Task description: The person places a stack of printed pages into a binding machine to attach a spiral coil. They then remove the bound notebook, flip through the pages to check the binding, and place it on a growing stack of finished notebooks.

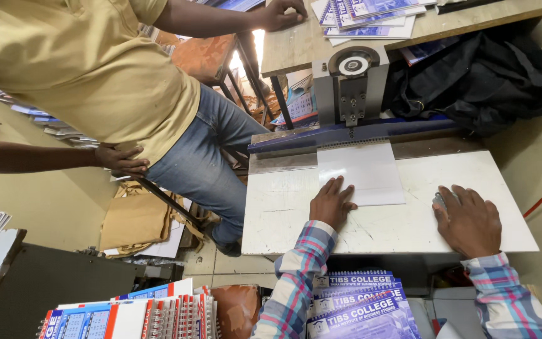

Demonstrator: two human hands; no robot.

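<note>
Pressing a glossy white sheet (pixel 362 172) flat, left hand (pixel 332 203) splayed.

Bright even daylight; sharp focus; wide-angle edge distortion

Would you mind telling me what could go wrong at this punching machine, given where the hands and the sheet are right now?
1. The left hand presses only the near left corner of the clear sheet, so the sheet might skew under the blue punch bar.
2. Those fingertips point toward the bar and could creep too close.
3. The right hand rests on a small grey object on the white table, possibly a control; an early press looks risky.
</note>
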